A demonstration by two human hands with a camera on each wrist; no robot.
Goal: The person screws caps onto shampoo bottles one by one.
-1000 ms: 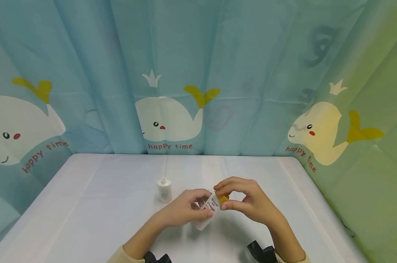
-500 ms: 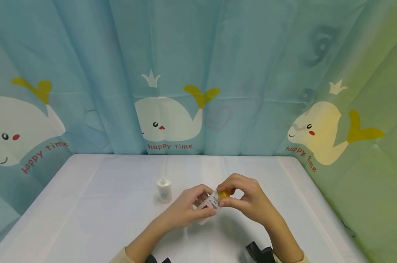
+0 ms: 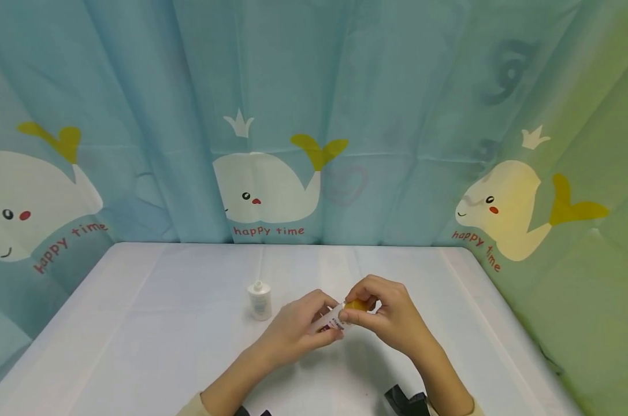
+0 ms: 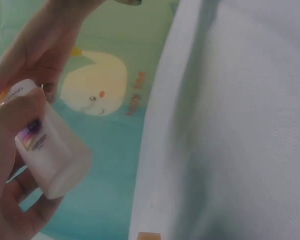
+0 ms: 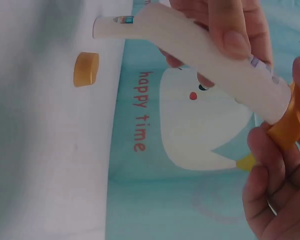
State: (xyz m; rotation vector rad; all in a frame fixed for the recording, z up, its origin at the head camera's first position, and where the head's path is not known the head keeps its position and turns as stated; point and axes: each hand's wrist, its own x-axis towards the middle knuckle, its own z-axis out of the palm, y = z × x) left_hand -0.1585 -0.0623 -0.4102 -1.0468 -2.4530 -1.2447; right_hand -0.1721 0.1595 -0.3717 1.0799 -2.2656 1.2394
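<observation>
White bottle (image 4: 61,156) slants between left grip's (image 3: 297,327) thumb and fingers.

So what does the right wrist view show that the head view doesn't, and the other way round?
Only the right wrist view: a loose cap on the table, apart from the bottles.

Only the head view: the sleeves, the black straps and the neck of the standing bottle.

Both: the left hand holding a tilted bottle, the right hand pinching its orange cap, part of the standing bottle, and the whale curtain.
</observation>
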